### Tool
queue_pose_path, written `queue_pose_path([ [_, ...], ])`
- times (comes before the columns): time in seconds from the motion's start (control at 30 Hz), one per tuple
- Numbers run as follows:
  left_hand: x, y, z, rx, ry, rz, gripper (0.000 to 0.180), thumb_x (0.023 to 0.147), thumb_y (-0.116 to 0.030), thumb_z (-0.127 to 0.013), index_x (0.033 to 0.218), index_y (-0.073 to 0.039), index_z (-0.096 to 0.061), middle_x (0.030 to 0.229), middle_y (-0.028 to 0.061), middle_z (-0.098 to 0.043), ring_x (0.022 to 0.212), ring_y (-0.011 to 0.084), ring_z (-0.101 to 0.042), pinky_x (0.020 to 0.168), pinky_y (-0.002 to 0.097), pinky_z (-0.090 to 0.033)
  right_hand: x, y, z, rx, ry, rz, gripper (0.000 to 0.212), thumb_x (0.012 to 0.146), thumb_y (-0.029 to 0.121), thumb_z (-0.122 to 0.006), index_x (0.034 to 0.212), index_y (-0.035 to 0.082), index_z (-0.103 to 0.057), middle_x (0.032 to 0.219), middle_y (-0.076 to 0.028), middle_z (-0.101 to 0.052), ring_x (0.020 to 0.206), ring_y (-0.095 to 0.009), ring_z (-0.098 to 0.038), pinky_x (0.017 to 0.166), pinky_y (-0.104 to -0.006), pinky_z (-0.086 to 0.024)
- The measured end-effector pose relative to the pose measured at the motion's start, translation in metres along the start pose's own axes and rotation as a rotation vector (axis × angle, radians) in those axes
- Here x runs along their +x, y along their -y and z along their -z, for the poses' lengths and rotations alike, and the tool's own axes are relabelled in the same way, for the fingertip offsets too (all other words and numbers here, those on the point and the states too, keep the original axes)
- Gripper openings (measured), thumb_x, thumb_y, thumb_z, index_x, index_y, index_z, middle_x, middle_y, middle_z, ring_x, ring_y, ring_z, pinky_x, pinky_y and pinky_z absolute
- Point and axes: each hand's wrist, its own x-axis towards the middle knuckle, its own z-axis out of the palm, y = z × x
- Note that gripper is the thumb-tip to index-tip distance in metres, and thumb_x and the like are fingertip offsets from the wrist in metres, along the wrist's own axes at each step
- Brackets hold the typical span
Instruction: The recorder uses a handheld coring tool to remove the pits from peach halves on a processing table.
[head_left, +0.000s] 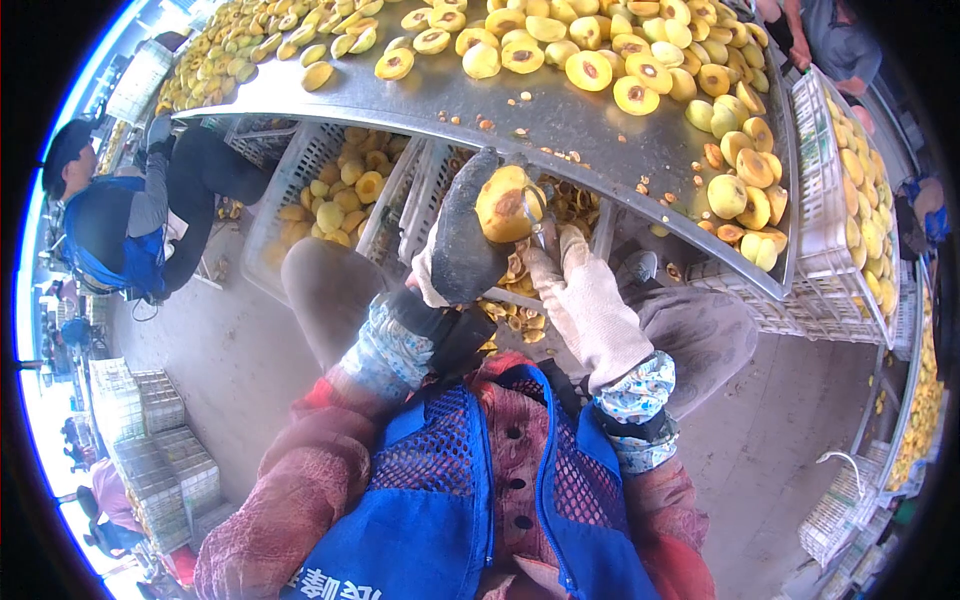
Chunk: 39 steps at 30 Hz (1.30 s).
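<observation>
My left hand, in a dark-coated glove, is closed around a yellow peach just below the table's front edge. Gripped in my right hand, which wears an off-white cloth glove, is a small pitting tool with a curved metal blade. The blade lies against the right side of the peach; its handle is mostly hidden by the fingers. Halved peaches with brown centres are heaped on the steel table ahead. Beneath my hands, peels and scraps lie in and around a crate.
A white crate of peaches stands under the table at left. Stacked crates full of peach halves flank the table's right end. At far left sits a co-worker in a blue vest. More crates stand on the floor behind.
</observation>
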Motion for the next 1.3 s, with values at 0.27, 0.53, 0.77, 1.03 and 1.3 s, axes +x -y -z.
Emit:
queue_pose_path([
  [0.27, -0.008, 0.003, 0.002, -0.331, 0.005, 0.101, 0.039, 0.092, -0.027, -0.065, 0.119, -0.002, -0.055, 0.106, 0.0066, -0.061, 0.092, 0.0151, -0.06, 0.079, 0.0281, -0.05, 0.001, 0.009, -0.003, -0.116, 0.043, 0.035, 0.041, 0.096, 0.031, -0.054, 0.118, -0.003, -0.05, 0.099, -0.032, -0.061, 0.1, -0.046, -0.058, 0.078, -0.0487, -0.048],
  [0.53, -0.013, 0.001, -0.002, -0.475, -0.019, 0.058, 0.04, 0.088, -0.007, -0.066, 0.125, 0.0, -0.053, 0.111, 0.0094, -0.063, 0.103, 0.0171, -0.061, 0.089, 0.0322, -0.051, 0.0, -0.007, -0.025, 0.374, 0.11, 0.022, 0.038, 0.095, 0.023, -0.057, 0.121, -0.004, -0.049, 0.096, -0.027, -0.063, 0.096, -0.04, -0.062, 0.078, -0.0401, -0.049],
  [0.77, -0.008, 0.014, 0.015, -0.321, 0.172, -0.066, 0.063, 0.074, -0.005, -0.073, 0.131, 0.001, -0.047, 0.119, 0.0151, -0.061, 0.112, 0.0243, -0.059, 0.099, 0.0358, -0.045, -0.012, 0.018, 0.006, -0.234, 0.195, 0.078, 0.045, 0.094, 0.03, -0.058, 0.121, -0.005, -0.048, 0.094, -0.026, -0.062, 0.089, -0.038, -0.062, 0.078, -0.0397, -0.049],
  [1.03, -0.006, 0.007, 0.029, -0.105, 0.275, -0.141, 0.062, 0.071, -0.002, -0.068, 0.13, 0.004, -0.05, 0.118, 0.0159, -0.063, 0.109, 0.0238, -0.062, 0.097, 0.0337, -0.046, 0.005, -0.009, 0.009, 1.072, 0.741, -0.407, 0.033, 0.096, 0.027, -0.057, 0.115, 0.0, -0.053, 0.069, -0.004, -0.057, 0.058, -0.018, -0.057, 0.052, -0.0294, -0.046],
  [1.3, -0.006, 0.017, 0.01, -0.453, 0.189, 0.007, 0.071, 0.076, -0.006, -0.072, 0.138, 0.003, -0.039, 0.127, 0.0159, -0.056, 0.114, 0.0232, -0.057, 0.099, 0.0352, -0.045, -0.006, -0.012, -0.013, 1.453, 0.617, -0.23, 0.033, 0.098, 0.032, -0.054, 0.106, 0.001, -0.06, 0.06, 0.004, -0.046, 0.038, -0.005, -0.036, 0.034, -0.0188, -0.029],
])
